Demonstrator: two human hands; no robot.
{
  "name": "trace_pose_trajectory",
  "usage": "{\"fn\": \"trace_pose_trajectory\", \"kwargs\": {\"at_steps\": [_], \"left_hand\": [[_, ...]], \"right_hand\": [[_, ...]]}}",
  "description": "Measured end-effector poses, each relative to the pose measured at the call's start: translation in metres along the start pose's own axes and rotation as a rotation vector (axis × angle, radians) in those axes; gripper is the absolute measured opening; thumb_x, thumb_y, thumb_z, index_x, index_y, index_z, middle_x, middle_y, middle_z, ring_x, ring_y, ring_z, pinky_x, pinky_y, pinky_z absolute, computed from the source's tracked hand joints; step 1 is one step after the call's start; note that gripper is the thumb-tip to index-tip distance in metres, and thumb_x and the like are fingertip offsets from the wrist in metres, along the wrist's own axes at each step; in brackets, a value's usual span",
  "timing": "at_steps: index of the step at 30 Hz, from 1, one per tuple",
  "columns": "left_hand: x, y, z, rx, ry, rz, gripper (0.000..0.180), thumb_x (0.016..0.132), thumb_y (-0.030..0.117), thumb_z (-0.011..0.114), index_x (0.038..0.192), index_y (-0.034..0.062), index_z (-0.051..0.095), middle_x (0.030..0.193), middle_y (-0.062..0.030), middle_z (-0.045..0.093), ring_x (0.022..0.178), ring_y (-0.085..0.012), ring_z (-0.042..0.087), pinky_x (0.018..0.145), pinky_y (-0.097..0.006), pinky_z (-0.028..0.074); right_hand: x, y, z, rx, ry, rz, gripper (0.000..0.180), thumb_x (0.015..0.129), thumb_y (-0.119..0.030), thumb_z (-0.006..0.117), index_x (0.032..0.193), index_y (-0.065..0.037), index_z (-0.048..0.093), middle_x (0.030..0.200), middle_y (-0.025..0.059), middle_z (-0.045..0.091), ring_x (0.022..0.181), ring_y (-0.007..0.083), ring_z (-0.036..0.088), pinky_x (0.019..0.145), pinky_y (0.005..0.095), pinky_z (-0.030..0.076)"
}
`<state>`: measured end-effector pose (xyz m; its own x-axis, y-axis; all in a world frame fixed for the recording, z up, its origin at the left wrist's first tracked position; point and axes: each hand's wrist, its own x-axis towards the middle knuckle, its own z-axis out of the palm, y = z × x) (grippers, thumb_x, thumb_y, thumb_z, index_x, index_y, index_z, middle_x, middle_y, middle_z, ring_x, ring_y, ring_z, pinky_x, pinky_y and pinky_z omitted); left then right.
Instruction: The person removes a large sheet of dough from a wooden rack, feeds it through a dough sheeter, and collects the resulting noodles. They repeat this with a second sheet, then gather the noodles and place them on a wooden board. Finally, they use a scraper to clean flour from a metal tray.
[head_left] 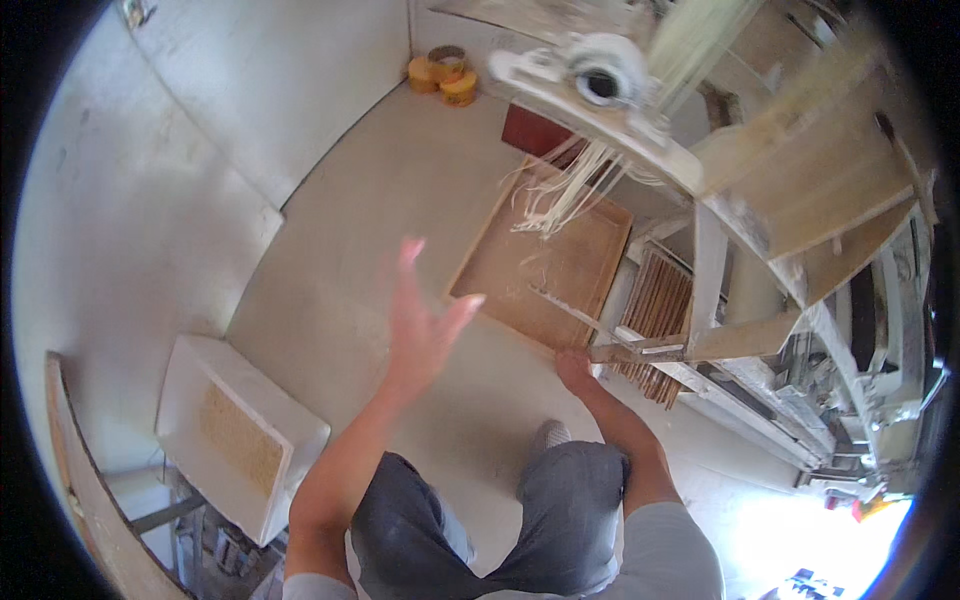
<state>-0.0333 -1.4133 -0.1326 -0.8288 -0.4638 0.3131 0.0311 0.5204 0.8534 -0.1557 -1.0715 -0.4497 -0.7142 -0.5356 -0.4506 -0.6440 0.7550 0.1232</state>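
Observation:
My left hand (pixel 420 325) is raised over the floor to the left of a shallow wooden tray (pixel 480 225). It is slightly blurred and empty, with thumb and fingers spread. At the tray's near right corner, my right hand (pixel 573 368) is closed on the rim, beside the end of a wooden machine beam; its fingertips are partly hidden. Pale noodle strands (pixel 575 190) hang in a loose bunch from the machine (pixel 600 85) over the far part of the tray.
Yellow tape rolls (pixel 440 75) lie by the far wall. A white box (pixel 300 450) with grainy tan material inside stands at the lower left. Stacked wooden slats (pixel 655 310) and the machine's frame (pixel 745 340) occupy the right. A dark red object (pixel 535 130) sits behind the tray.

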Motion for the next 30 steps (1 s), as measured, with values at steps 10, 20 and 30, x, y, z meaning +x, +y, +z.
{"fn": "trace_pose_trajectory", "kwargs": {"at_steps": [10, 20, 30], "left_hand": [[0.235, 0.069, 0.246, 0.418, 0.140, 0.446, 0.068, 0.090, 0.031, 0.076, 0.143, 0.0034, 0.044, 0.136, -0.0201, 0.054, 0.119, -0.0349, 0.056, 0.097, -0.047, 0.047], [0.301, 0.031, 0.285, 0.341, -0.347, 0.204, 0.046, 0.088, 0.022, 0.073, 0.122, 0.0045, 0.049, 0.111, -0.0140, 0.054, 0.095, -0.0281, 0.053, 0.078, -0.043, 0.043], [0.293, 0.012, 0.202, -0.213, -0.590, -0.150, 0.024, 0.086, 0.014, 0.070, 0.100, 0.0056, 0.053, 0.086, -0.0078, 0.054, 0.072, -0.0213, 0.049, 0.059, -0.039, 0.038]], "right_hand": [[-0.062, -0.011, 0.024, 0.467, 0.314, 0.020, 0.038, 0.091, -0.025, 0.060, 0.122, -0.004, 0.068, 0.123, 0.0233, 0.068, 0.122, 0.0391, 0.062, 0.108, 0.0532, 0.046], [-0.282, 0.038, 0.084, 0.899, 0.887, 0.181, 0.025, 0.096, -0.017, 0.063, 0.116, -0.003, 0.069, 0.110, 0.0166, 0.072, 0.102, 0.0402, 0.067, 0.099, 0.0508, 0.052], [-0.223, 0.245, 0.161, 1.134, 0.846, 1.120, 0.029, 0.099, -0.027, 0.062, 0.103, -0.001, 0.073, 0.090, 0.0229, 0.073, 0.084, 0.0443, 0.070, 0.075, 0.0502, 0.053]]}}
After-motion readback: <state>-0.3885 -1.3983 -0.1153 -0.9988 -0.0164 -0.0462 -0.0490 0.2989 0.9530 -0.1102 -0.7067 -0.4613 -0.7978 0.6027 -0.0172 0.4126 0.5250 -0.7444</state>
